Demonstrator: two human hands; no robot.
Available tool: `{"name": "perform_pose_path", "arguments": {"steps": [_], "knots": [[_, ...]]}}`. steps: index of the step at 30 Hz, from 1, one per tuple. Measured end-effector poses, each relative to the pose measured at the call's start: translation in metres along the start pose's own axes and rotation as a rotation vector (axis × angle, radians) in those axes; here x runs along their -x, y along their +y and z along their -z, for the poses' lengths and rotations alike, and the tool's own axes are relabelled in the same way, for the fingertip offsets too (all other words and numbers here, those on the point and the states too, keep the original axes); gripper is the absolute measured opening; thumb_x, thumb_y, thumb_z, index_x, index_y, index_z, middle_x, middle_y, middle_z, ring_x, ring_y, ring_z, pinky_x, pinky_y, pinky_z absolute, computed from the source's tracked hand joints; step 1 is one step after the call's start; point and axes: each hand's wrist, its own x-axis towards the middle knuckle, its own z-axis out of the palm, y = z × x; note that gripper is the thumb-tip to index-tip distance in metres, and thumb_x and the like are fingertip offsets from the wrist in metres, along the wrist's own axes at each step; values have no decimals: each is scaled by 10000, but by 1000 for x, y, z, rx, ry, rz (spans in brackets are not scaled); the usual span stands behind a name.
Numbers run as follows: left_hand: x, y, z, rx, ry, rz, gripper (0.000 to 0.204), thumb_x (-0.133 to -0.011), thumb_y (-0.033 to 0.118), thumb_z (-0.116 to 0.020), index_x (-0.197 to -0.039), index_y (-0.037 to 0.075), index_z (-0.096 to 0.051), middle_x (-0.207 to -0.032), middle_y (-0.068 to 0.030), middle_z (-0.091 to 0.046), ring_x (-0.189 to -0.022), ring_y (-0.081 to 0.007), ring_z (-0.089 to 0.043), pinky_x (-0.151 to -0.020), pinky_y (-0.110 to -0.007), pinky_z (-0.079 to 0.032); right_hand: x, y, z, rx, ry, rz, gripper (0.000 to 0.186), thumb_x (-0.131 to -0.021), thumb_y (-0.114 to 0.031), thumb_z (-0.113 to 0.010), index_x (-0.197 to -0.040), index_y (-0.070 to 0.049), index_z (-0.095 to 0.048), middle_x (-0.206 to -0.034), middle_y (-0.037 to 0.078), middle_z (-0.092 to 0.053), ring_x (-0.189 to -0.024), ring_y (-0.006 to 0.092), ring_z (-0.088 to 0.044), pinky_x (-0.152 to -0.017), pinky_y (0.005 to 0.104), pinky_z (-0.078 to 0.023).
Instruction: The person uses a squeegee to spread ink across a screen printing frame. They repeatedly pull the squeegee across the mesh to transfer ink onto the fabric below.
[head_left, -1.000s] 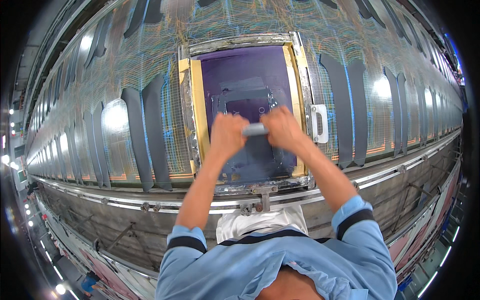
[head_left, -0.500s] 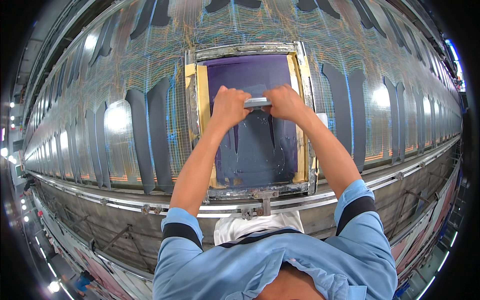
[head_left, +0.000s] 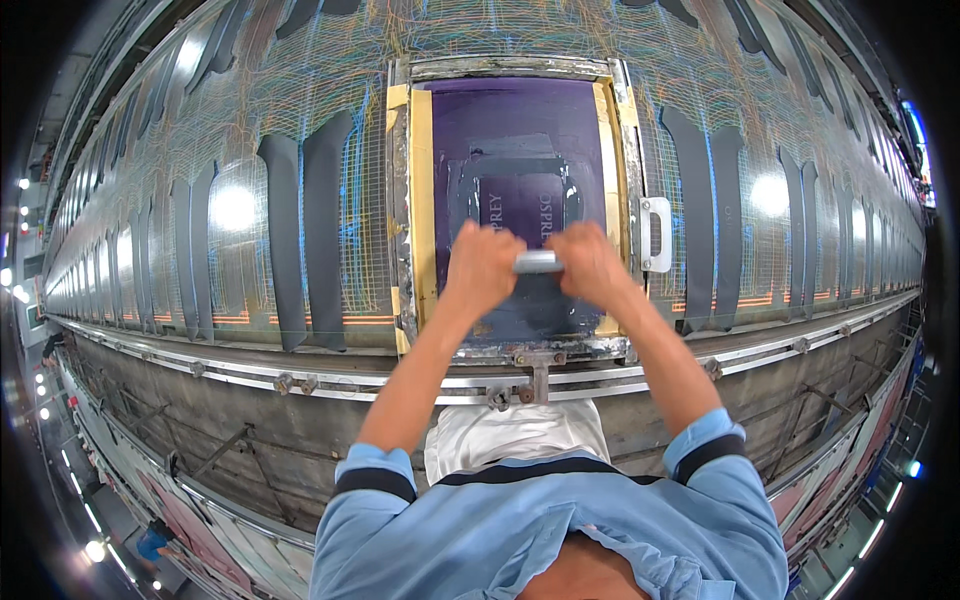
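A: Where is the bar, and who has it?

B: The pale grey bar (head_left: 538,262) is over the lower half of the framed screen, with its middle showing between two clenched fists. The left hand (head_left: 487,265) grasps one end, the right hand (head_left: 592,258) the other. Both are slightly blurred, and I can't tell how the fingers close underneath.

A: What could go wrong from here?

B: Uneven pressure, I'd say. If one hand leans harder, the dark grey paste (head_left: 545,318) could spread thick on one side and thin on the other. Wet streaks and beads beside the pale lettering might smear too. And if the frame (head_left: 510,68) slips against the bracket (head_left: 540,375) at its near edge, everything could sit crooked on the table (head_left: 240,280).

A: And the materials?

B: The mesh (head_left: 515,115) is smooth, taut and deep purple, bordered by matte yellow tape (head_left: 423,200). The frame is rough, scuffed and crusted; a white loop handle (head_left: 656,235) juts from its right side. Long, matte dark strips (head_left: 323,220) with curved ends lie beside it on a glossy surface crossed by fine coloured lines. A shiny metal rail (head_left: 640,385) runs along the near edge.
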Motion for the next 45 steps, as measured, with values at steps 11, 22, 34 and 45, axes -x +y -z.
{"name": "perform_pose_path", "arguments": {"steps": [11,22,34,45], "knots": [[53,42,7,37,36,73,325,-627,80,-805,-940,133,-736,-948,2,-695,-929,-229,-623,-835,-402,-432,29,101,34,-67,605,-957,331,-953,-338,-702,-1149,-71,-694,-1056,215,-730,-990,416,-671,-886,498,-516],[86,29,38,154,168,84,380,-627,23,-741,-993,124,-744,-1028,12,-715,-973,-215,-643,-885,-394,-433,14,51,64,-257,614,-834,292,-998,-323,-680,-989,-32,-659,-746,144,-641,-637,203,-559,-628,393,-466],[241,-192,173,-13,202,114,279,-652,58,-791,-918,132,-748,-930,9,-723,-896,-220,-645,-838,-398,-433,-153,-152,-97,-534,743,-667,245,-991,-273,-662,-952,-36,-617,-719,119,-658,-661,251,-625,-673,400,-492],[297,-181,166,-37,127,44,380,-598,10,-767,-964,99,-716,-1029,13,-723,-921,-201,-634,-850,-384,-434,-179,-161,-123,-371,693,-768,226,-987,-268,-676,-973,-47,-628,-787,154,-697,-718,285,-680,-699,408,-512]]}}
